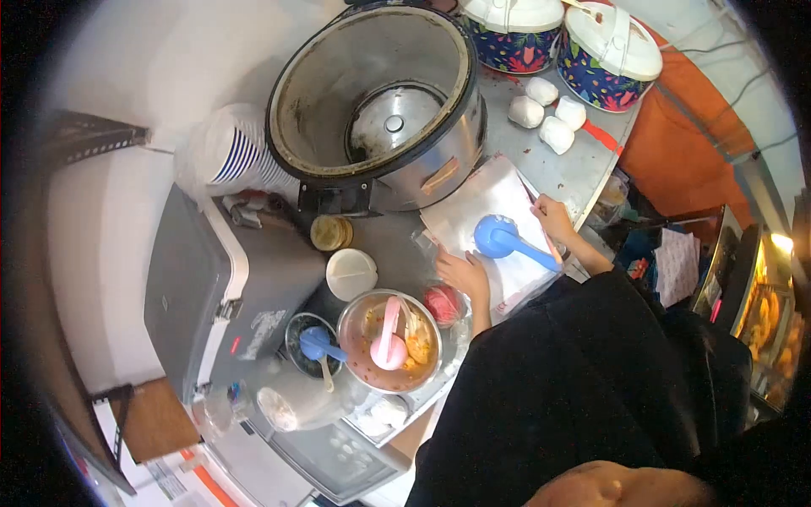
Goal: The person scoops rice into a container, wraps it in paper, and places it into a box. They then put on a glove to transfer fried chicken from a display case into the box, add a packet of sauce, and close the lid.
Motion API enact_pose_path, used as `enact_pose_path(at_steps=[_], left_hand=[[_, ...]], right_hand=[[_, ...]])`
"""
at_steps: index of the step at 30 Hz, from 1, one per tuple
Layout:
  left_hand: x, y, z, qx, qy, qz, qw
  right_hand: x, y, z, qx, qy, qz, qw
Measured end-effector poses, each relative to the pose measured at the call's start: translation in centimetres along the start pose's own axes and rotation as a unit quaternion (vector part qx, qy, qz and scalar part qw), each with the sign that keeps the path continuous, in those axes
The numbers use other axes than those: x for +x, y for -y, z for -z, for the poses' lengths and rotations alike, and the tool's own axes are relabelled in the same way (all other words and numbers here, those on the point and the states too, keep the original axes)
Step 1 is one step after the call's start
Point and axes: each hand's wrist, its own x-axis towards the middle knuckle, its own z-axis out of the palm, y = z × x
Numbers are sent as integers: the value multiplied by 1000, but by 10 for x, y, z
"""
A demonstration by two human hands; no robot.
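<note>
Left hand (465, 274) and right hand (554, 219) at opposite edges of white sheets (504, 189), can't tell if either grips; blue scoop (497, 237) on top.

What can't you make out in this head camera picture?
All in the head view:
Inside of the floral pots: hidden by their white lids.
White sheet beneath the blue scoop: covered by it.
Red label on the grey cooler: too small to read.
Whether the right hand grips the sheet: too small to tell.
</note>
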Motion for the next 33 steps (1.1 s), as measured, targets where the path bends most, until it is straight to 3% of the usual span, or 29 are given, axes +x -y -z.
enact_pose_path(at_steps=[2,3,4,5,6,7,8,12,14,18,20,21,22,24,27,28,29,30,32,33], left_hand=[[5,7,-4,-42,31,-11,999],[4,2,-1,-38,26,-8,999],[4,-5,1,-55,-30,-66,996],[5,-12,1,-72,-84,-125,986],[5,-20,-3,-69,-86,-126,986],[3,-29,-10,-152,0,-168,974],[2,-39,-17,-234,85,-206,946],[-1,-82,-29,-193,158,-187,950],[1,-100,-25,-37,110,-133,984],[9,-85,-48,29,61,-179,982],[14,-74,-58,-37,115,-190,974],[14,-72,-56,-34,117,-188,975],[15,-70,-54,-35,151,-188,970],[16,-65,-55,-36,184,-185,965],[17,-56,-61,-51,214,-155,963],[13,-57,-60,-92,130,-194,968],[11,-56,-59,-130,44,-232,963],[9,-53,-53,-130,42,-227,964],[4,-42,-34,-119,-95,-196,969],[2,-37,-19,-57,-132,-148,979]], right_hand=[[8,-12,1,49,23,8,998],[12,-14,4,165,75,-28,983],[16,-16,7,278,125,-64,950],[20,-17,8,281,127,-62,949],[23,-22,7,364,169,-121,908],[24,-24,7,442,209,-180,854],[23,-26,6,444,210,-182,852],[26,-34,-4,340,208,-131,908],[29,-38,-5,230,194,-8,954],[19,-18,7,206,208,76,953],[10,1,14,4,134,164,977],[14,-15,-4,-20,18,284,958],[15,-17,-4,-19,21,282,959],[19,-21,-5,-87,128,163,974],[25,-29,-4,-96,62,126,985],[17,-12,5,-97,64,128,985],[6,6,14,-111,-8,223,968],[-4,21,18,-123,-79,315,938],[-13,29,11,-97,-34,296,950],[-17,34,10,-94,37,250,963]])
